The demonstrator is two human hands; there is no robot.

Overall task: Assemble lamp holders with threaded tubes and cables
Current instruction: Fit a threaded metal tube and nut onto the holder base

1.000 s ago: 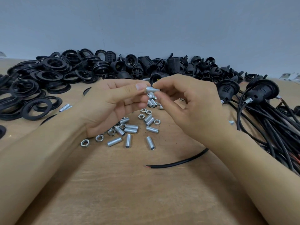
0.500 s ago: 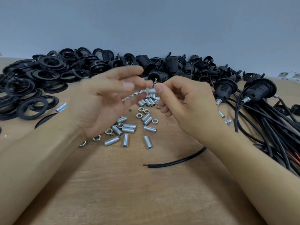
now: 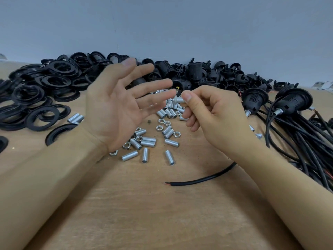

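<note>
A: Bench entry. Largest first?

B: Wooden table [image 3: 137, 210] fills the lower view. At 10 o'clock, a big heap of black threaded rings [image 3: 52, 83]. At 12 to 1 o'clock along the wall, a pile of loose black lamp holder bodies [image 3: 198, 73].

A: Right side?

B: At 3 o'clock, a bundle of black cables [image 3: 306, 141] with two assembled lamp holders on top: one [image 3: 255, 100] nearer centre, another [image 3: 293, 101] just beside it toward the edge. Each shows a short metal tube at its lower end.

A: Single cable?

B: One loose black cable [image 3: 201, 180] lies at 5 o'clock from centre, its bared end pointing toward 9 o'clock; its far end passes under the right forearm.

A: Hands?

B: Left hand [image 3: 115, 109] is spread wide, palm turned inward, fingers straight and blurred, holding nothing. Right hand [image 3: 212, 114] has its fingers curled, thumb and forefinger pinching a threaded tube [image 3: 179, 100] at its right end. The tube lies roughly horizontal, above the table, its free end pointing to 9 o'clock, close to the left fingertips. Contact cannot be told through the blur.

A: Small parts?

B: At centre, under and between the hands, scattered threaded tubes [image 3: 149, 141] lying flat, mixed with hex nuts [image 3: 161, 121]. Two more tubes [image 3: 75, 118] sit apart at 9 o'clock, near the rings.
</note>
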